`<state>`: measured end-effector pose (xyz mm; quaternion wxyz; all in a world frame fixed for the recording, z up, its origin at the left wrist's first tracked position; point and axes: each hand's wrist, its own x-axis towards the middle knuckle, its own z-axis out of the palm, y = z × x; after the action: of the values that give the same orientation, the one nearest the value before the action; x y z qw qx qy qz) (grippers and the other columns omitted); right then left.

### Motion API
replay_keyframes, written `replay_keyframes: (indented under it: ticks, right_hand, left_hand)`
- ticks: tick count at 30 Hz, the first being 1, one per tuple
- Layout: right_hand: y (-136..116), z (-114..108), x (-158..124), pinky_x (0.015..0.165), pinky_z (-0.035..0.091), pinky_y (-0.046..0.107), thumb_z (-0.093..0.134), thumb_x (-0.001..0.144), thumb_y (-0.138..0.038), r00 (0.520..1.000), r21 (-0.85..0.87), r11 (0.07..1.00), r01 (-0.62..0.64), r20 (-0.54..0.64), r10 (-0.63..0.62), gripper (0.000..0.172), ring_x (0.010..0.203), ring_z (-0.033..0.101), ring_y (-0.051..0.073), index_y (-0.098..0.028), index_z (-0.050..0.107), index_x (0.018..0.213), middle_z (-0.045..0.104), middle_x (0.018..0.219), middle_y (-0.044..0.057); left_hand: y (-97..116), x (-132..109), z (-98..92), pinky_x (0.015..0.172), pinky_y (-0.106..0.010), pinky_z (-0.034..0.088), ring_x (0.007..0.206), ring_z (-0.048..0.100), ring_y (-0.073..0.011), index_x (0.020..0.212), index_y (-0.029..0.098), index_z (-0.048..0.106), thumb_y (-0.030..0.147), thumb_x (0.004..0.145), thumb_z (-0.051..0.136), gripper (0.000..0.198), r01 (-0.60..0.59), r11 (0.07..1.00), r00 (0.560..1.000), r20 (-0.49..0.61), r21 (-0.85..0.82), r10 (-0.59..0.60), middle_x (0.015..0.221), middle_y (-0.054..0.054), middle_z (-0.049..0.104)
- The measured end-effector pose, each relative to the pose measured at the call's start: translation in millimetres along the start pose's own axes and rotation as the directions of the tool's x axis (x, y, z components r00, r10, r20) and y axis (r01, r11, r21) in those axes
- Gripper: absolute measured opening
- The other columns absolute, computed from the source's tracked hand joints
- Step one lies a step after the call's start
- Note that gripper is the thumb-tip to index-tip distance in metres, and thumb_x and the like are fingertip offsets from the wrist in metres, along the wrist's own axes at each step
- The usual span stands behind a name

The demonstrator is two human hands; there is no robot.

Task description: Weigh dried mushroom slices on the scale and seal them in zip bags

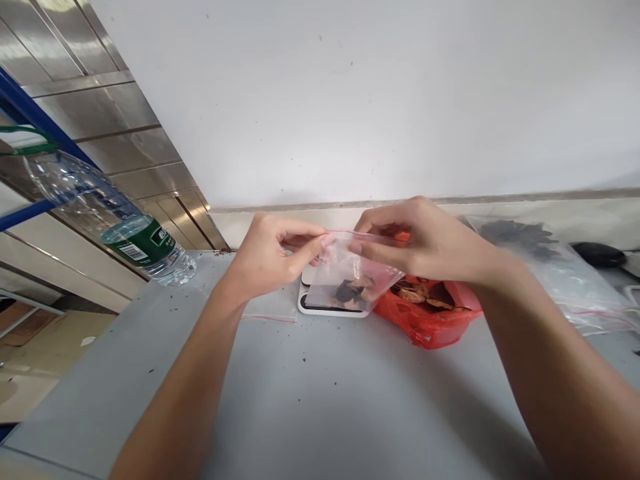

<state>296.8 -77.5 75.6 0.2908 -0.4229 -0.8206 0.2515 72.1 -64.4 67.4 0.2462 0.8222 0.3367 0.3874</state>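
Between my two hands hangs a clear zip bag [333, 273] with a red seal line along its top and several dark and brown dried pieces at its bottom. My left hand [277, 253] pinches the bag's top left corner. Fingers and thumb of my right hand [415, 240] close on the top edge at the right. Behind and under the bag is a white scale [303, 303], mostly covered by it. A red plastic bag [435, 330], standing open beneath my right hand, holds brown dried pieces.
A large water bottle [135, 243] with a green label stands at the table's left edge. Another flat zip bag [273, 310] lies left of the scale. To the right are clear bags [565, 273], one with dark contents, and a black object [597, 255]. A white wall [375, 100] rises behind.
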Motion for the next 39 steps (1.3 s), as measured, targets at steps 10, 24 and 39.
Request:
replay_keyframes:
  ticks: [10,24,39]
  right_hand:
    - [3,-2,1,0.048,0.03,0.026,0.067,0.09,-0.047,1.0,0.029,0.999,-0.024,0.01,0.024,0.033,0.047,0.042,0.011,-0.022,0.063,0.069,0.051,0.053,-0.004]
    - [13,-21,-5,0.054,0.034,0.033,0.071,0.082,-0.061,0.996,0.024,0.996,-0.082,0.021,0.081,0.042,0.055,0.044,0.016,-0.023,0.065,0.067,0.055,0.059,0.0]
    - [-10,-6,-3,0.05,0.044,0.03,0.06,0.084,-0.028,0.938,-0.014,0.982,-0.191,0.293,0.186,0.014,0.057,0.064,0.019,-0.022,0.072,0.085,0.075,0.074,0.003]
  left_hand:
    - [-2,0,-2.3,0.055,-0.024,0.054,0.062,0.071,-0.0163,0.072,0.02,0.079,0.027,0.094,0.065,0.026,-0.073,0.991,0.997,0.002,0.114,0.073,0.07,-0.002,0.079]
    - [-9,1,-8.2,0.063,-0.026,0.062,0.066,0.075,-0.0174,0.08,0.02,0.082,0.027,0.091,0.066,0.021,-0.037,0.996,0.996,-0.078,0.079,0.044,0.073,-0.002,0.08]
    - [0,5,14.5,0.07,-0.026,0.058,0.074,0.075,-0.0163,0.082,0.023,0.082,0.024,0.093,0.074,0.014,-0.354,0.905,0.91,-0.138,0.236,0.392,0.084,-0.001,0.083]
